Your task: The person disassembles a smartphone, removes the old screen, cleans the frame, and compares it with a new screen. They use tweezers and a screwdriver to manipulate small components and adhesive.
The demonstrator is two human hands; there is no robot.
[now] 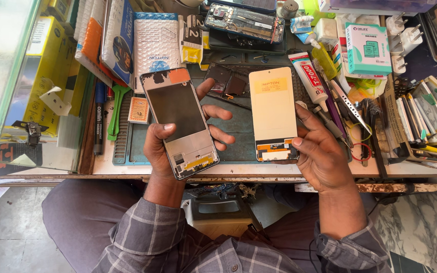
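Two hands: each gripping one phone part above the bench edge.
left hand (165, 146): fingers curling round grey phone middle frame with dark inner plate (179, 123), thumb pressing its face.
right hand (319, 151): fingertips pinching cream rectangular replacement screen with orange flex tail (273, 114) at its lower edge.
step: judging by the pose, comparing screen against frame.
next move: likely needing careful alignment.
behind: green work mat (236, 129), white glue tube (307, 78).

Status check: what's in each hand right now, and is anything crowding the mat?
Left hand grips phone frame, tilted. Right hand holds replacement screen, back side up. Green mat beneath; glue tube and tweezers close by right.
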